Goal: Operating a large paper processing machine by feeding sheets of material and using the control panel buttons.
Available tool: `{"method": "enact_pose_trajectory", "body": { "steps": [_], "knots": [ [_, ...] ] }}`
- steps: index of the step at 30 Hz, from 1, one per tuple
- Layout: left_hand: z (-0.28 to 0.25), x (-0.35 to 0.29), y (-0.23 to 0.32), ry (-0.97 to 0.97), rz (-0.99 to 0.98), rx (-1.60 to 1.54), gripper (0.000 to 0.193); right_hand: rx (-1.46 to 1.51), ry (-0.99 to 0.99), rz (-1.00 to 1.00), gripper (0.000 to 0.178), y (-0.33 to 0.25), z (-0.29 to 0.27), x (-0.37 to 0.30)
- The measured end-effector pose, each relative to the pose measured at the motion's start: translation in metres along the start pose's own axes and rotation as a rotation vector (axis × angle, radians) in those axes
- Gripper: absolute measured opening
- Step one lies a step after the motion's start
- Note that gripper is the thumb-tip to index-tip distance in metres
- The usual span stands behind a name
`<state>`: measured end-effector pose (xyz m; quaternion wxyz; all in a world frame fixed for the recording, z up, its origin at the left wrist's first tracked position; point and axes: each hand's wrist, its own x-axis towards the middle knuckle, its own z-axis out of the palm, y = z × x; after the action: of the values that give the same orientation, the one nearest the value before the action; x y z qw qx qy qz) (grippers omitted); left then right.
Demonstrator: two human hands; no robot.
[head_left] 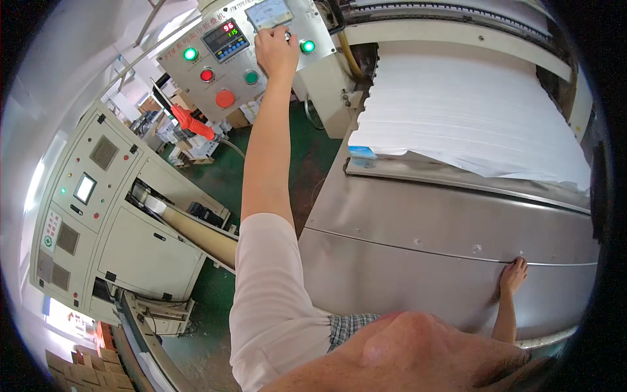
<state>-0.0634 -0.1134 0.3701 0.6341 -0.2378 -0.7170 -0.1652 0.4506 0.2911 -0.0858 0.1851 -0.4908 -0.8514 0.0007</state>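
At the slanted grey control panel (179,65), my left hand (275,55) reaches up with its fingers closed around a small metal knob (287,36), just below a dial meter (269,13). A lit green button (307,46) sits right of that hand; a digital display (226,39) lies to its left. My right hand (514,276) rests on the steel table (418,281) by a seam, fingers slightly bent, holding nothing that I can see. Beyond it, a wide stack of white paper sheets (457,111) lies under the machine frame, its near edge uneven, with a blue patch at the left corner.
A red-handled air gun (192,123) hangs beside the panel. On the left stands a cream machine cabinet (147,245) with a roller (199,232). Cardboard boxes (85,372) are piled at the lower left, and the floor (212,294) is green.
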Motion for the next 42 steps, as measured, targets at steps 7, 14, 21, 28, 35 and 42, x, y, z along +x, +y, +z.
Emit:
{"method": "enact_pose_trajectory", "body": {
  "steps": [7,14,21,28,35,42],
  "knots": [
    [0.003,-0.001,-0.001,-0.001,0.014,-0.014,0.020,-0.003,0.028,-0.024,0.025,0.002,0.001,-0.002],
    [0.002,-0.001,0.000,0.028,0.042,-0.018,0.020,-0.012,0.003,-0.011,0.029,0.007,0.005,0.000],
    [0.000,-0.001,-0.001,-0.051,0.020,0.013,0.019,0.015,0.015,-0.016,0.028,0.005,0.004,0.000],
    [-0.007,0.002,-0.001,-0.009,0.087,-0.001,0.027,0.027,0.010,-0.009,0.030,-0.004,0.003,-0.001],
    [-0.116,-0.035,0.127,-0.420,-0.248,-1.307,0.024,0.042,0.013,-0.013,0.031,0.005,-0.016,-0.006],
    [-0.288,-0.067,0.206,-0.605,0.332,-2.206,0.067,0.140,0.077,-0.076,0.024,-0.007,-0.010,0.004]
  ]
}}
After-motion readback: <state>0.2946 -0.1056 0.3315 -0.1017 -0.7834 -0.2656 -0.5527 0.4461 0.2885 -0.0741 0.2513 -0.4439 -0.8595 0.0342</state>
